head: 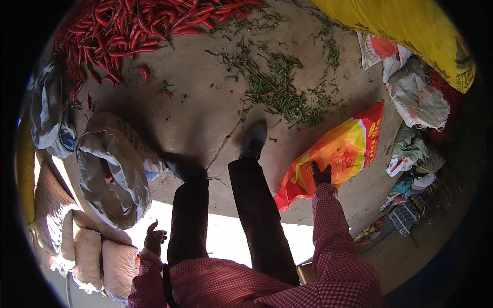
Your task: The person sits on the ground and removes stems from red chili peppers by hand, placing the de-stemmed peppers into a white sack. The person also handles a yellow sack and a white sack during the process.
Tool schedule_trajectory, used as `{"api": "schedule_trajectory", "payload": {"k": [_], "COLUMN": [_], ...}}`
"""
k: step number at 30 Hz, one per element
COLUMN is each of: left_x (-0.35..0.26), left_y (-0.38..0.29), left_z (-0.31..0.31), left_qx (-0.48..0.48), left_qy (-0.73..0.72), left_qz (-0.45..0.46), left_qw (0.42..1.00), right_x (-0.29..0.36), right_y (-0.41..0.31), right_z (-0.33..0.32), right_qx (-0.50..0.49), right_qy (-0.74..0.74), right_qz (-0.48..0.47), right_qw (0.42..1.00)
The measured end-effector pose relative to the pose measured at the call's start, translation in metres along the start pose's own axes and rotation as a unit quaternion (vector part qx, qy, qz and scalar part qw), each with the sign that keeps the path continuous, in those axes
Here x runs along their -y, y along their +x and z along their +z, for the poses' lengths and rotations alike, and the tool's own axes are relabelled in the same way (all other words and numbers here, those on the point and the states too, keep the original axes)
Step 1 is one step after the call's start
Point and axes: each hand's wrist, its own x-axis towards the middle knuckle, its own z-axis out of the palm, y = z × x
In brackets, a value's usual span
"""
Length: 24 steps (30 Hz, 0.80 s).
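My right hand (322, 176), dark in shadow, is on a red, yellow and orange printed plastic sack (339, 150) and appears to grip it. Part of its grip is hidden against the plastic. The sack looks flat and bears writing. My left hand (155, 236) holds nothing, and its fingers are apart. Nearest to it, a whitish-grey woven sack (115, 177) stands with its mouth open. A little red shows inside that sack.
Red chili peppers (127, 34) lie heaped at upper left. Green stems (277, 84) are scattered over the concrete floor (196, 111). A full yellow sack (408, 27) lies at upper right, above crumpled woven sacks (418, 100). Filled sacks (88, 254) stand at lower left.
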Motion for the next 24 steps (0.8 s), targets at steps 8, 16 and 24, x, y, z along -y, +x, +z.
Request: {"api": "schedule_trajectory", "payload": {"k": [8,16,24], "left_x": [-0.003,-0.176,-0.221], "left_y": [0.033,-0.058,-0.063], "left_z": [-0.003,0.052,0.055], "left_qx": [0.117,-0.06,-0.012], "left_qy": [0.318,0.006,-0.096], "left_qz": [-0.007,-0.114,-0.028], "left_qw": [0.941,0.992,0.995], "right_x": [-0.042,-0.071,0.043], "right_y": [0.113,-0.008,-0.073], "right_z": [0.039,-0.068,-0.136], "right_qx": [0.134,0.232,0.238], "right_qy": [-0.08,-0.179,-0.264], "right_qz": [0.045,-0.095,-0.32], "right_qw": [0.987,0.951,0.878]}}
